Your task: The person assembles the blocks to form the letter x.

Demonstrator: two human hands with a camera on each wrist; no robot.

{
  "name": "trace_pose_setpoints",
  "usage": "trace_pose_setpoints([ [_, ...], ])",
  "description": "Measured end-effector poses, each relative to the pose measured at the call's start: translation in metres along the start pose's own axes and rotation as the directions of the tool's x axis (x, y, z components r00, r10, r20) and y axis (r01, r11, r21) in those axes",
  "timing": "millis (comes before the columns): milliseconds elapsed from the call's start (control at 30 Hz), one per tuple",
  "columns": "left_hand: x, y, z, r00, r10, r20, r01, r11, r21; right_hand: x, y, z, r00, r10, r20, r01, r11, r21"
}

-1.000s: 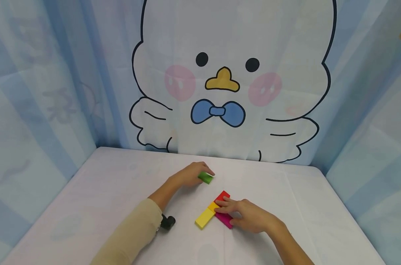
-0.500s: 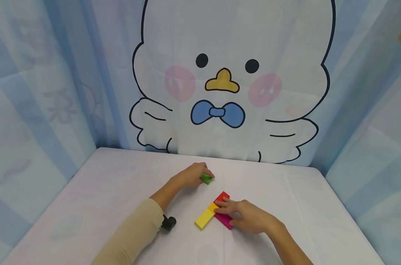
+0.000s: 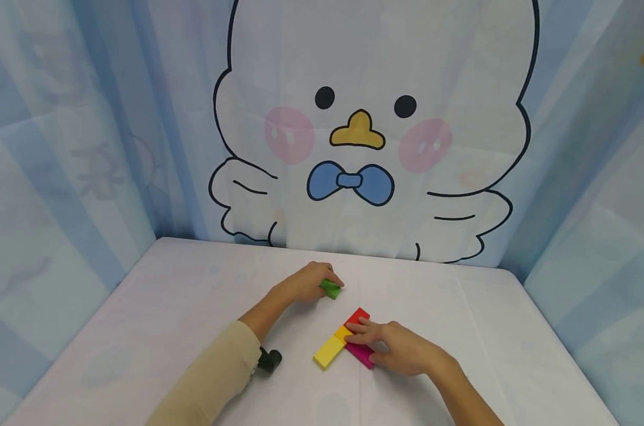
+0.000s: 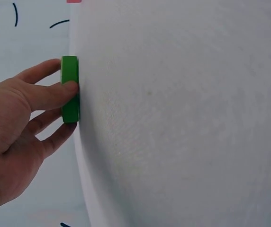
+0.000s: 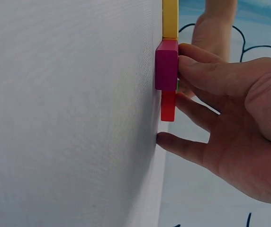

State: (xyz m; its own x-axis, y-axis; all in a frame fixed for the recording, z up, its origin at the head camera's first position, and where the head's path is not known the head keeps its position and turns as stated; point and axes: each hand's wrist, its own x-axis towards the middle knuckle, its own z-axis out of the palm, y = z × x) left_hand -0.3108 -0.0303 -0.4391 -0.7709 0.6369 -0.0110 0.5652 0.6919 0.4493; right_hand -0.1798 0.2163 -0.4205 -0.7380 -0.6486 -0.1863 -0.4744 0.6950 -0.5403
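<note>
In the head view my left hand point(image 3: 310, 281) pinches a green block point(image 3: 330, 289) at the far middle of the table. The left wrist view shows thumb and fingertips on the green block point(image 4: 69, 106), low at the tabletop. Nearer, my right hand point(image 3: 393, 347) rests with spread, nearly straight fingers on a group of flat blocks. A red block point(image 3: 360, 313), an orange block point(image 3: 341, 332) and a yellow block point(image 3: 328, 353) form a slanted row. A magenta block point(image 3: 359, 355) juts off to the right, the right thumb touching it. The right fingers partly cover the red and orange blocks.
The blocks lie on a white-covered table point(image 3: 204, 296). A curtain point(image 3: 353, 225) with a cartoon bird stands along its back edge, and blue-white curtains point(image 3: 50, 177) flank the sides. A black wrist device point(image 3: 269, 360) shows by the left sleeve point(image 3: 215, 367).
The left hand turns the green block slightly, so less of its face shows. The right hand and the blocks under it stay in place.
</note>
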Motion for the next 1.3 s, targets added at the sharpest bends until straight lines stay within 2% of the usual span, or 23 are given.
trace_pose_setpoints([
  [333, -0.007, 0.006, -0.004, 1.0, -0.024, -0.007, 0.024, 0.999, -0.046, -0.001, 0.001, -0.001, 1.0, 0.003, -0.003, -0.003, 1.0, 0.011],
  [567, -0.011, 0.009, -0.003, 1.0, -0.023, 0.006, 0.023, 0.999, -0.041, -0.001, 0.001, -0.001, 1.0, -0.004, -0.002, 0.004, 1.0, 0.0],
  [900, -0.022, 0.012, -0.004, 0.999, -0.033, 0.034, 0.037, 0.994, -0.103, 0.0, 0.0, -0.002, 1.0, 0.005, -0.001, -0.005, 1.0, -0.001],
  [1300, -0.032, 0.014, -0.007, 0.998, -0.011, 0.062, 0.02, 0.991, -0.133, 0.001, 0.0, 0.0, 1.0, 0.014, 0.005, -0.014, 1.0, 0.02],
])
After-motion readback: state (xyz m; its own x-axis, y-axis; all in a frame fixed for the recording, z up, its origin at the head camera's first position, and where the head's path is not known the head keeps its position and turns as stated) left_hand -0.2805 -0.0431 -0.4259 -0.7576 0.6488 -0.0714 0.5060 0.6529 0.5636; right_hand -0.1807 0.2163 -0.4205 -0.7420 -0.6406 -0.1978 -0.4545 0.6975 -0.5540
